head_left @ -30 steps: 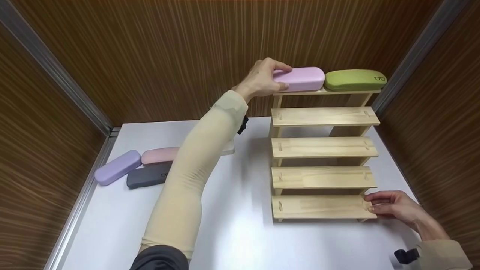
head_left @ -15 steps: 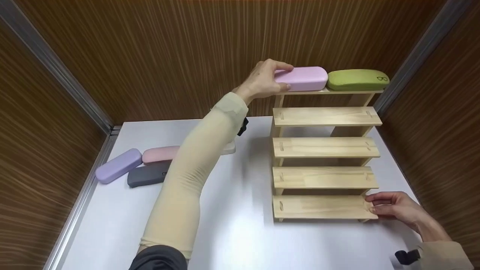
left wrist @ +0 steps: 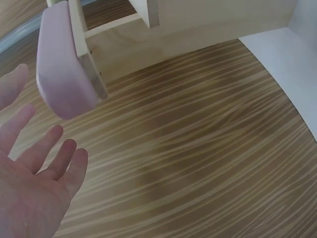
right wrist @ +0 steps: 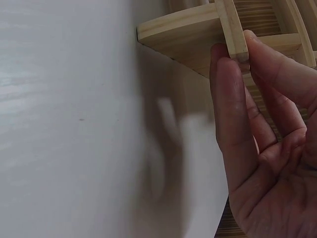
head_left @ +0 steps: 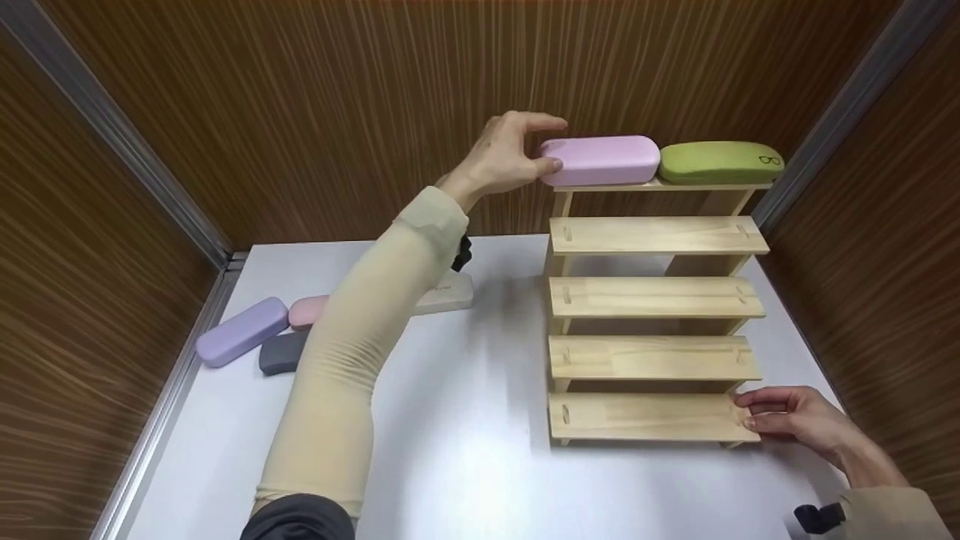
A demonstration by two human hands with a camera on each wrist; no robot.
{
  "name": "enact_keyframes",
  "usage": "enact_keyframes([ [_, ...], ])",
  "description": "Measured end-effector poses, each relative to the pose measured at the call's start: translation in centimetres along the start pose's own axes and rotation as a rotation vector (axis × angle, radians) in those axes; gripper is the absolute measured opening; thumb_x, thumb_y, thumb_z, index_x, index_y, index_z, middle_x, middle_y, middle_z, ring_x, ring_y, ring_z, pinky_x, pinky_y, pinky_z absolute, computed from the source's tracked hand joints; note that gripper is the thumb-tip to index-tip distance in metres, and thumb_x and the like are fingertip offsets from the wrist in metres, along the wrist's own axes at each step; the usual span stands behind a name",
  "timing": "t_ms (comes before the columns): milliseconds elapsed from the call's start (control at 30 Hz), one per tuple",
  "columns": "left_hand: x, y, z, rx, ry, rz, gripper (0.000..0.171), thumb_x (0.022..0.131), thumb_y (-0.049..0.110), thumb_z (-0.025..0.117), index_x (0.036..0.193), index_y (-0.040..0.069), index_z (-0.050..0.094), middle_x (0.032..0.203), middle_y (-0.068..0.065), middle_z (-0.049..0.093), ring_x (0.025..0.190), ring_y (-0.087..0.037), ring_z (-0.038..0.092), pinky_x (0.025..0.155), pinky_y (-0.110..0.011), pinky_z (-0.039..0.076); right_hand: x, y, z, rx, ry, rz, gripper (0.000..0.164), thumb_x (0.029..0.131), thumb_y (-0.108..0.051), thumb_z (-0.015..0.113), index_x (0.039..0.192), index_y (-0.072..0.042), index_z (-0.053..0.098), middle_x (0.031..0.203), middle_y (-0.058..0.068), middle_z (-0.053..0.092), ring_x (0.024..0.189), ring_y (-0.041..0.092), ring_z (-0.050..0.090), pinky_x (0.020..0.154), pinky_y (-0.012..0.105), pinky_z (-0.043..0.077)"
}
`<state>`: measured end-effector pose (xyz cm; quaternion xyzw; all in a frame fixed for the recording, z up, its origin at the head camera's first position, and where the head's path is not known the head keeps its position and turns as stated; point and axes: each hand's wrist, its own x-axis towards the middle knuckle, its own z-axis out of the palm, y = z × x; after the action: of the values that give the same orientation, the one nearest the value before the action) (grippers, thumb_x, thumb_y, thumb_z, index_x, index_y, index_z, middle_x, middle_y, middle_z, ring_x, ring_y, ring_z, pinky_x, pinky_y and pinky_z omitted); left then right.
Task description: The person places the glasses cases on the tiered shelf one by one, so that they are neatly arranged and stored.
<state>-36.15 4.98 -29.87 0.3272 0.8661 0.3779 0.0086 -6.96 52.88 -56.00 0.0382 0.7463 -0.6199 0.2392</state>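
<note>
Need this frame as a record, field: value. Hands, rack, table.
left hand: holds nothing; beside the left end of the orchid case, with a gap showing in the left wrist view
right hand: pinches right end of lowest board
wooden rack: five tiers; top one bears orchid case left, green case right
table: lavender case, pink case, dark gray case, off-white case
occluder: left arm, over last three

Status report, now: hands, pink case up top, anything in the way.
Left hand spread, apart from pink case. Right hand pinching bottom shelf. Pink case on left side of top shelf. In its way rightward: green case.
</note>
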Motion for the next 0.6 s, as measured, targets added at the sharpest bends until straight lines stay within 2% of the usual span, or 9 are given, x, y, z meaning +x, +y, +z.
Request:
enact_keyframes([
  [167, -1.0, -0.2, -0.7, 0.01, 0.002, 0.005, 0.056, 0.102, 0.023, 0.082, 0.156, 0.016, 0.068, 0.165, 0.002, 0.066, 0.16, -0.015, 0.054, 0.136, -0.031, 0.037, 0.0, 0.1, -0.1, -0.003, 0.003, 0.014, 0.04, 0.105, 0.002, 0.07, 0.12, -0.031, 0.087, 0.109, -0.02, 0.084, 0.098, 0.001, 0.079, 0.084, 0.021, 0.067],
  [333, -2.0, -0.6, -1.1, 0.014, 0.014, 0.047, 0.056, 0.101, 0.022, 0.084, 0.154, 0.015, 0.069, 0.162, -0.001, 0.068, 0.159, -0.019, 0.057, 0.135, -0.033, 0.04, -0.1, 0.2, -0.2, 0.003, -0.003, 0.016, 0.04, 0.106, 0.002, 0.069, 0.121, -0.031, 0.087, 0.11, -0.019, 0.084, 0.099, 0.001, 0.079, 0.085, 0.022, 0.067],
  [600, -4.8, -2.2, -1.3, -0.022, 0.009, 0.074, 0.057, 0.099, 0.021, 0.085, 0.153, 0.012, 0.069, 0.161, -0.006, 0.069, 0.156, -0.024, 0.059, 0.135, -0.043, 0.043, -0.2, 0.4, -0.4, -0.001, -0.027, 0.014, 0.041, 0.107, 0.002, 0.067, 0.123, -0.031, 0.086, 0.111, -0.019, 0.084, 0.099, 0.002, 0.079, 0.084, 0.022, 0.067],
])
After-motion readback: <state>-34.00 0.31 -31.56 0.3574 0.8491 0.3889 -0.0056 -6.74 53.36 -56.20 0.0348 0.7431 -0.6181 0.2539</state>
